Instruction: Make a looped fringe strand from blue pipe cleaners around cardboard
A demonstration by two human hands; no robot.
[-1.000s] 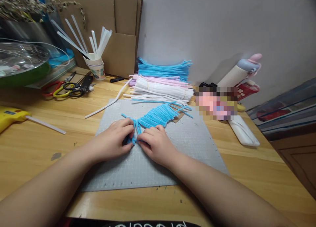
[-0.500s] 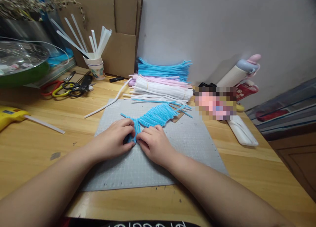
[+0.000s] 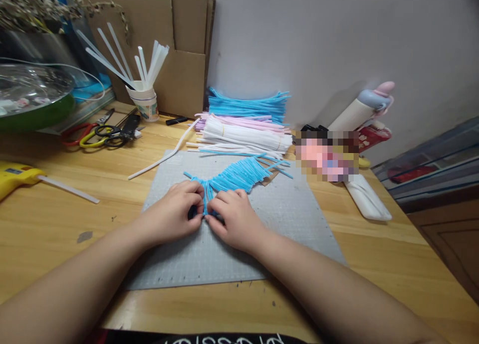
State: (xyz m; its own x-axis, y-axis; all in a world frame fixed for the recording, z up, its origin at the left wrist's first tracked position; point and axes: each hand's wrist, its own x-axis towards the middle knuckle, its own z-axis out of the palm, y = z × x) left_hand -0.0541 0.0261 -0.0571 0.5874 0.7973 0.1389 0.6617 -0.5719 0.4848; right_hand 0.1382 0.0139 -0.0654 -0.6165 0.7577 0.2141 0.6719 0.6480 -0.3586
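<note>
Blue pipe cleaners (image 3: 239, 174), lined up side by side in a fan-like piece, lie on the grey cutting mat (image 3: 292, 234). My left hand (image 3: 179, 209) is closed around the near left part of this piece, its thumb and fingertips curled together. Just beside it, my right hand (image 3: 232, 217) pinches the near strands with bent fingers. Both sets of fingertips nearly meet around a few blue strands that run toward me. The palms hide part of the piece. A loose blue pipe cleaner end sticks out above my left hand.
Behind the mat lie bundles of white pipe cleaners (image 3: 247, 134) and blue pipe cleaners (image 3: 247, 106). On the left are a yellow glue gun (image 3: 18, 177), scissors (image 3: 90, 134) and a cup of glue sticks (image 3: 145, 102). A bottle (image 3: 359, 107) and a tissue pack (image 3: 368, 197) sit right.
My right fingers have shifted slightly, and the blue strands between my hands look more spread apart. My left hand stays nearly in place.
</note>
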